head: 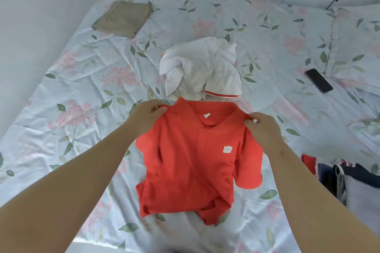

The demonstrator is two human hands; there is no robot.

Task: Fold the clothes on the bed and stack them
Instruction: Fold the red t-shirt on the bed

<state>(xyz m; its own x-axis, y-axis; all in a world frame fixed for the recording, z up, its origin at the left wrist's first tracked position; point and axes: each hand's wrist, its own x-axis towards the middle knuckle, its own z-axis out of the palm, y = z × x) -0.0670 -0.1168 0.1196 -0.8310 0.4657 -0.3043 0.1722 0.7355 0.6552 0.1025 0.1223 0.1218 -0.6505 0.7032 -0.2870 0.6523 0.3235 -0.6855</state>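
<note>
Head cam has my left grip (pixel 147 117) and right grip (pixel 265 129) each pinching a shoulder of the red shirt (pixel 191 160). It's half lifted, with the hem crumpled on the bed (pixel 82 88) right in front of me. Looks light and floppy, so I reckon the shoulder seams are the spot to hold; anywhere else it'd probably just sag and bunch.

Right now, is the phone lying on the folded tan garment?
No, the phone lies on the bedsheet at right, well apart from the folded tan garment.
</note>
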